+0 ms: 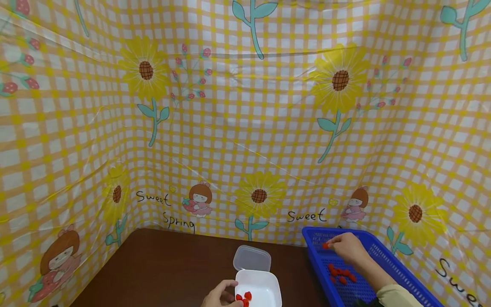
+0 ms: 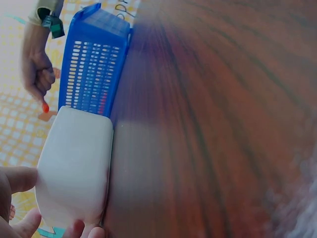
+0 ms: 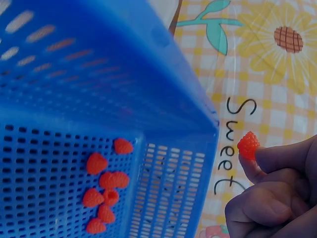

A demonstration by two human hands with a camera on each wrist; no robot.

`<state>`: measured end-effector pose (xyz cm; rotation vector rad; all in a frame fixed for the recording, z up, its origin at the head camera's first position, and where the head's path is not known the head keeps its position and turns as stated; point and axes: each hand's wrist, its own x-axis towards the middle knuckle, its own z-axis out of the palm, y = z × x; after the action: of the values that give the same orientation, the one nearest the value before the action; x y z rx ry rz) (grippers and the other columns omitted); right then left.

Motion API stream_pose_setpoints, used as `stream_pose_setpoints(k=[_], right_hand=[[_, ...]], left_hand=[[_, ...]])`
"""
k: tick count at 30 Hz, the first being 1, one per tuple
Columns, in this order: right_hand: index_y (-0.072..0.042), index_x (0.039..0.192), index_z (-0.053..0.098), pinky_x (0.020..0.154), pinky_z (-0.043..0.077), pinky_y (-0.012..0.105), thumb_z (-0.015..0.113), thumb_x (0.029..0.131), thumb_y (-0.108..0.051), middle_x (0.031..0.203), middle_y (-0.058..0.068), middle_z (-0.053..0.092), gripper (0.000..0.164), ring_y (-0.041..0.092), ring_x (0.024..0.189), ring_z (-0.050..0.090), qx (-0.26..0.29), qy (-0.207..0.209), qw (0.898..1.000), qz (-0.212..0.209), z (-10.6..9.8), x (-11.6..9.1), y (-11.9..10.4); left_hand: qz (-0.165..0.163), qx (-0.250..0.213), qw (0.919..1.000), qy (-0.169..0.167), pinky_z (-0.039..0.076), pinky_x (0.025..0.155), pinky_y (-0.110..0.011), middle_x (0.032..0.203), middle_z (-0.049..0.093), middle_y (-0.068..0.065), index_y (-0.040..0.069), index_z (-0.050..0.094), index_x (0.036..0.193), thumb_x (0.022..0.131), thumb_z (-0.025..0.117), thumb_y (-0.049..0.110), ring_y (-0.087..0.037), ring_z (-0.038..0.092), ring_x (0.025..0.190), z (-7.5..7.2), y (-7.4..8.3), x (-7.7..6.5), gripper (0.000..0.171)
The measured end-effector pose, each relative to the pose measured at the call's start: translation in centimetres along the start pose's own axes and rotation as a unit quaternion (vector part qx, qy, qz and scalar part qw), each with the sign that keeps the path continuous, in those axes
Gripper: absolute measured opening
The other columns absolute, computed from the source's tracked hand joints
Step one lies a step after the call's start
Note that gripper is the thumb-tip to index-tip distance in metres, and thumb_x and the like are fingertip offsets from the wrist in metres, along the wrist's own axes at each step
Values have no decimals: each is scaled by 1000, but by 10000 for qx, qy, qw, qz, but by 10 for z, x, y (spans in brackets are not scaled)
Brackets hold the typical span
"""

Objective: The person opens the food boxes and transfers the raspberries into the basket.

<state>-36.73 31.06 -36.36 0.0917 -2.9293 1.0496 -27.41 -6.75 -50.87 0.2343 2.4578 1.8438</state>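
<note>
My right hand (image 1: 347, 247) pinches a red raspberry (image 3: 248, 145) between thumb and fingertips, raised over the far end of the blue basket (image 1: 321, 273). More raspberries (image 3: 97, 163) lie grouped on the basket's perforated floor. At the front centre, my left hand (image 1: 219, 294) holds the left side of a white square container (image 1: 265, 285). In the left wrist view, its thumb and fingers sit around the container's wall (image 2: 74, 158). Three raspberries (image 1: 246, 300) show inside, at the container's left.
A translucent lid (image 1: 252, 259) lies flat on the brown table (image 1: 176, 268), just behind the container. The basket takes up the table's right side. Yellow checked cloth (image 1: 238, 145) with sunflowers hangs around the back and both sides.
</note>
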Motion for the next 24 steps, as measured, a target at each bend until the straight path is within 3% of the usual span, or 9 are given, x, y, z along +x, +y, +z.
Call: stream_pose_setpoints(k=[4, 9, 19, 24], right_hand=[[7, 103, 75, 50, 34, 29, 59, 94, -7, 103, 23, 72, 23, 11, 52, 39, -212, 25, 9998, -36, -2, 2, 5], [8, 103, 74, 45, 30, 24, 58, 93, -6, 97, 18, 73, 23, 7, 43, 27, -75, -31, 9999, 89, -5, 3, 14], [5, 100, 76, 43, 29, 23, 57, 94, -6, 84, 9, 71, 23, 5, 42, 25, -71, -55, 9999, 126, -6, 7, 23], [5, 102, 76, 44, 30, 23, 57, 95, -6, 92, 16, 72, 23, 5, 43, 26, -99, -109, 9997, 180, -5, 9, 25]], left_hand=[[40, 12, 10000, 31, 56, 73, -45, 86, 64, -2, 9, 63, 122, 85, 80, 29, -21, 65, 78, -1, -3, -1, 46], [-28, -50, 10000, 42, 56, 74, -44, 87, 65, -1, 10, 63, 122, 84, 82, 33, -20, 65, 80, -2, -2, -1, 48], [122, -71, 9998, 106, 55, 71, -41, 86, 64, 0, 10, 63, 123, 85, 79, 28, -19, 64, 76, -1, -3, 1, 45], [156, -90, 9998, 107, 54, 70, -39, 85, 64, 0, 10, 63, 123, 85, 79, 26, -18, 64, 75, 1, -4, 1, 45]])
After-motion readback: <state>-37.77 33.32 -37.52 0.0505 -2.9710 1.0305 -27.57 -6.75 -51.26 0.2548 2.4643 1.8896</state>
